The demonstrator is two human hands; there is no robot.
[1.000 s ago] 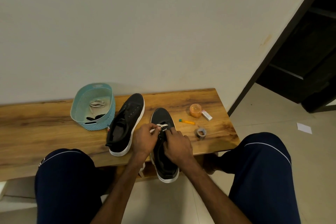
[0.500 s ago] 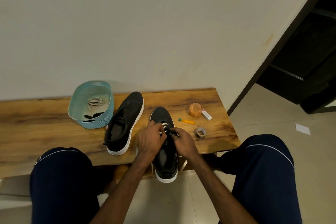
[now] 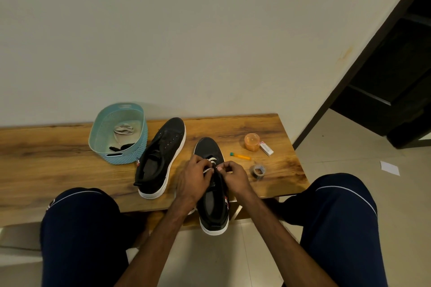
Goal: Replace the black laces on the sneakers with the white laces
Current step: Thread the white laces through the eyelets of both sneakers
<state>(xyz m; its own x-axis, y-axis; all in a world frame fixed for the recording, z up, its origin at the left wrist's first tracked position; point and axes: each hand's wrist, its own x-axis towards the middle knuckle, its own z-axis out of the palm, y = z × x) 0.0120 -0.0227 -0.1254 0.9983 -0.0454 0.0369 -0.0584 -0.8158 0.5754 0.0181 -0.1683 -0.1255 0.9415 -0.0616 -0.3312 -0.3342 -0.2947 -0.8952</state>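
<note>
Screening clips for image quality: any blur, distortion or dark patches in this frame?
Head view: wide-angle distortion skews the bench; light dim, even, no glare; doorway nearly black; left hand and right hand slightly soft, so the white lace reads poorly.

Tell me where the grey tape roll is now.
In the head view, the grey tape roll lies on the bench near its right end, just right of the right hand, below the yellow pen.

My sneakers [image 3: 163, 154] are black with white soles, and the lace [image 3: 211, 160] is white. The basket [image 3: 130, 156] is teal with a woven pattern; my trousers [image 3: 338, 216] are navy with a thin white stripe.
</note>
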